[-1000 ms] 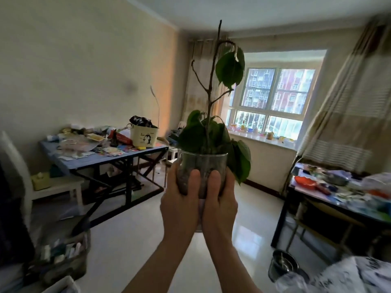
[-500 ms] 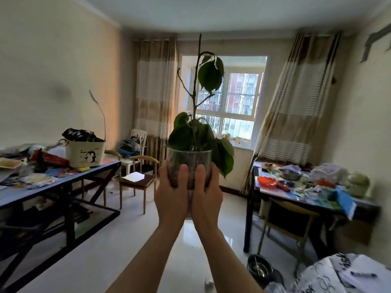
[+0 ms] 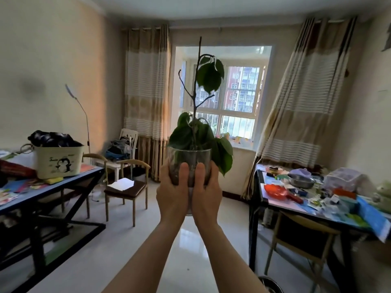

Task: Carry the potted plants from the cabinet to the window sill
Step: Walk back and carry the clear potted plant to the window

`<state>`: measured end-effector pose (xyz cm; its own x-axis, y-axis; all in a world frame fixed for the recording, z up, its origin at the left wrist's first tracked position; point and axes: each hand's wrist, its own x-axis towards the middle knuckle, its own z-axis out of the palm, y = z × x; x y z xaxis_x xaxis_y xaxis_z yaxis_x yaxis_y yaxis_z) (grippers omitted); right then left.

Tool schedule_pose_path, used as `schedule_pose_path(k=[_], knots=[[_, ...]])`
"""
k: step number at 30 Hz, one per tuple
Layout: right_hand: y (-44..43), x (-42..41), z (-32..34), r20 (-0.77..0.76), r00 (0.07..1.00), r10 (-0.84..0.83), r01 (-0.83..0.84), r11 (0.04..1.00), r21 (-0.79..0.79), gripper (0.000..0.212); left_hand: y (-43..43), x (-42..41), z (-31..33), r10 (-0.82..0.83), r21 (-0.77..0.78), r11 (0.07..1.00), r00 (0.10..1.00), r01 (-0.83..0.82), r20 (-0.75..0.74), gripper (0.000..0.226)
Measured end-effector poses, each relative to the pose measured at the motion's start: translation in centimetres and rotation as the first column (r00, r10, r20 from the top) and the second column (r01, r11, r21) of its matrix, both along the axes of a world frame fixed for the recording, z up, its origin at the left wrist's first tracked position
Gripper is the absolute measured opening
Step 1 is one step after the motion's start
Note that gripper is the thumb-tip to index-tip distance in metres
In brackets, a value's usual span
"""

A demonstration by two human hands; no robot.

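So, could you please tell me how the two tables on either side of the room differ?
The left table carries a cream bucket with a penguin drawing plus flat papers; the right table carries a metal bowl, a red item and mixed clutter. A chair is tucked under the right table; the left table's chair stands clear. Both have dark frames.

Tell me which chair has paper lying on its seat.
The nearer wooden-framed chair with the dark seat, left of the window; the white chair behind holds piled clothes.

Left hand (image 3: 172,194) and right hand (image 3: 206,196) cup the upright potted plant (image 3: 191,161) facing the window sill (image 3: 239,147).
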<state>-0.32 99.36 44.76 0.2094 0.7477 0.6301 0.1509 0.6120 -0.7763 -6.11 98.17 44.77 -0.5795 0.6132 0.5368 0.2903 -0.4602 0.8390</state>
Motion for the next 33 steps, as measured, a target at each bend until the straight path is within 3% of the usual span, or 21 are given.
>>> schedule_pose_path(k=[4, 14, 19, 23, 28, 33], knots=[[7.7, -2.4, -0.7, -0.009, 1.0, -0.002, 0.002, 1.0, -0.009, 0.055, 7.7, -2.4, -0.6, -0.019, 0.004, 1.0, 1.0, 0.019, -0.004, 0.08], [25.9, -10.9, -1.0, -0.032, 0.999, -0.039, 0.039, 0.999, 0.002, 0.052, 26.3, -11.1, -0.8, -0.085, 0.03, 0.996, 0.996, 0.085, -0.013, 0.069], [35.3, -15.3, -0.5, -0.045, 0.997, -0.067, 0.068, 0.998, 0.016, 0.063, 36.4, -15.8, -0.7, -0.144, 0.039, 0.989, 0.989, 0.145, -0.028, 0.062], [43.2, -17.9, -1.0, -0.035, 0.993, -0.11, 0.111, 0.994, 0.023, 0.053, 44.4, -18.4, -1.4, -0.175, 0.068, 0.982, 0.984, 0.177, -0.025, 0.062], [53.6, -20.1, -1.5, -0.037, 0.993, -0.114, 0.115, 0.993, 0.031, 0.071, 54.4, -20.6, -1.5, -0.171, 0.072, 0.982, 0.985, 0.173, -0.034, 0.047], [64.8, -22.1, -1.3, -0.016, 0.992, -0.121, 0.122, 0.991, 0.053, 0.079, 65.3, -22.6, -1.1, -0.115, 0.071, 0.99, 0.992, 0.118, -0.044, 0.06]])
